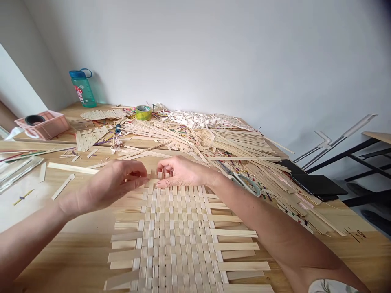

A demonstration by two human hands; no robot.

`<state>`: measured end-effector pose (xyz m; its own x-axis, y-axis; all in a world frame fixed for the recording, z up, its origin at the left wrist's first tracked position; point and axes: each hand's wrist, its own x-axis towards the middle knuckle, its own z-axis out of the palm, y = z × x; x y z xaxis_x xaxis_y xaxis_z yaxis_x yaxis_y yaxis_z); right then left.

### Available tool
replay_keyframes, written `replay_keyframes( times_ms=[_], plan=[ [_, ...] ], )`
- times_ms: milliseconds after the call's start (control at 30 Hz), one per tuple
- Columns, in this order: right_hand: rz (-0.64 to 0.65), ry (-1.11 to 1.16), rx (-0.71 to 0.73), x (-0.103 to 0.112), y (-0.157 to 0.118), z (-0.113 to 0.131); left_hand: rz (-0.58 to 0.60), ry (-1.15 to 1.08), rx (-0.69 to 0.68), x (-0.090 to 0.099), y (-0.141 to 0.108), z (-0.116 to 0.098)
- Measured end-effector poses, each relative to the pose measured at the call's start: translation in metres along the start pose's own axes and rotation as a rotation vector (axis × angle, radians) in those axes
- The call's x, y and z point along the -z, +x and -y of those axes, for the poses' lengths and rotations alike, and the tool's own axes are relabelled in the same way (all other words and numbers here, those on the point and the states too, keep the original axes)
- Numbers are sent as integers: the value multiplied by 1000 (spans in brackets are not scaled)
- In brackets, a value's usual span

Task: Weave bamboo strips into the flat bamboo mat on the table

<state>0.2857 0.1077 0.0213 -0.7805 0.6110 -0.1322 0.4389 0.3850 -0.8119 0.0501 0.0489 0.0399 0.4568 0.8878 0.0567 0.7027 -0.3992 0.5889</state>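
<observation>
A woven mat of pale wooden strips [180, 240] lies on the table, its loose strip ends sticking out on both sides. At its far edge my left hand [122, 179] pinches a strip end between thumb and fingers. Close beside it, my right hand [177, 171] has its fingers curled and its thumb on the far edge of the weave, closed on the strip ends there. Both hands are nearly touching, and parts of the far edge are hidden beneath them.
Behind the mat lie heaped loose strips [238, 140], green-handled scissors [249, 185] and a yellow-green tape roll [143, 112]. A pink basket [49, 126] and a teal bottle [84, 91] stand at the back left. A black flat object [317, 185] lies at the right edge.
</observation>
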Motion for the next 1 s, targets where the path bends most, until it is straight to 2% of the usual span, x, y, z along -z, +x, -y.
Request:
replay_keyframes(
  times_ms=[100,267,400,567,800,1000],
  plan=[
    [29,12,-6,2,-3,4,26,-27,7,4,2,12],
    [8,-40,36,4,-6,8,156,-111,54,35,6,46],
    [28,19,72,3,-4,3,230,-71,93,48,6,58],
    [14,22,86,4,-4,4,293,-146,140,44,6,53],
    [55,55,98,5,-8,8,290,-405,158,31,8,44],
    [-7,242,153,-2,-1,4,286,-516,136,24,9,50]
  ],
)
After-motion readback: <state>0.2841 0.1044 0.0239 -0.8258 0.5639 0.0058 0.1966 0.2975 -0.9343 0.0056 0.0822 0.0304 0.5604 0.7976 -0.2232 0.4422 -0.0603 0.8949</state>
